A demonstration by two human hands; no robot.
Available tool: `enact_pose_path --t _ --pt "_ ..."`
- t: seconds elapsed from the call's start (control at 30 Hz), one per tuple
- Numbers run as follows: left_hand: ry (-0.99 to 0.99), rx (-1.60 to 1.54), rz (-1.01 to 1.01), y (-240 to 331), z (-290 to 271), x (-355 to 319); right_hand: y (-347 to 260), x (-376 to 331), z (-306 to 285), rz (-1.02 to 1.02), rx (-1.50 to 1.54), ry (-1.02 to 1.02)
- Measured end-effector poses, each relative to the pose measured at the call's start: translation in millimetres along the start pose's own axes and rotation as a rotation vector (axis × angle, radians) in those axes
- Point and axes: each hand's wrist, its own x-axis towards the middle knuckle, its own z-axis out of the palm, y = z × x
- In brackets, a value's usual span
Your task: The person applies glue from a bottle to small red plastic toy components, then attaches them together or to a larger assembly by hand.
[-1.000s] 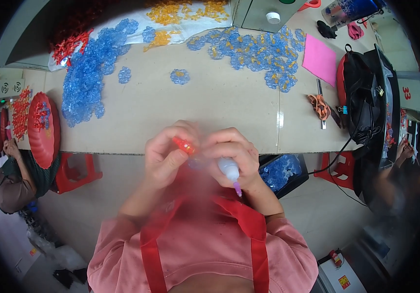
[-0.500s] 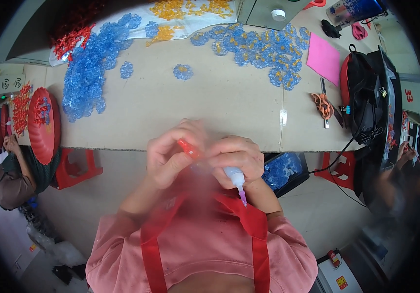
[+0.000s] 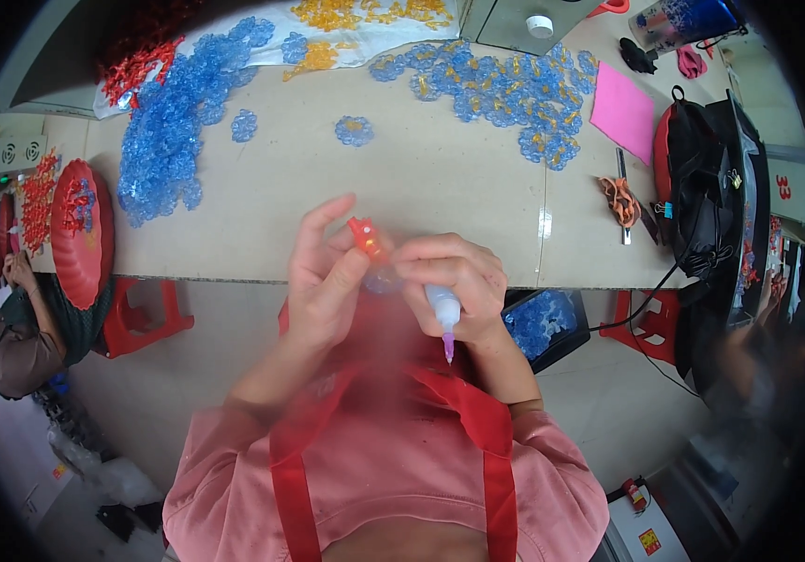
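My left hand (image 3: 320, 286) pinches a small red plastic figure (image 3: 363, 230) between thumb and fingers, in front of the table edge. Below the figure, a yellow bit and a clear bluish base (image 3: 384, 279) show, partly blurred. My right hand (image 3: 463, 279) is closed round a small white squeeze bottle (image 3: 443, 304), whose purple nozzle points down and away from the figure. The right fingertips are close to the figure's lower part; haze hides whether they touch it. On the table ahead lies one blue flower-shaped piece (image 3: 354, 130) with a yellow bit on it.
Blue clear pieces (image 3: 163, 131) are heaped at left; blue-and-yellow ones (image 3: 505, 98) spread at back right. A pink sheet (image 3: 622, 112), tweezers-like metal tool (image 3: 623, 201) and black bag (image 3: 702, 187) lie right. A red bowl (image 3: 84, 272) and another person's arm (image 3: 42, 300) are at left.
My left hand has opened its upper fingers and turned, so the red figure shows more fully and stands higher. The bottle in my right hand has swung slightly left and up.
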Motion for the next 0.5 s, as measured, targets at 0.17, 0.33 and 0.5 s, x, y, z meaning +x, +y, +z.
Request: enact_pose_path --t 0.17,0.33,0.5 --pt "0.059 0.049 -0.029 3.8 3.1 0.7 1.0 -0.7 1.4 0.014 -0.032 0.018" --pt "0.096 -0.08 -0.076 4.8 1.9 -1.5 -1.8 -0.1 2.2 0.014 -0.027 0.021" --pt "0.075 -0.036 -0.097 4.6 3.8 3.4 -3.8 -2.6 5.3 0.053 -0.044 0.051"
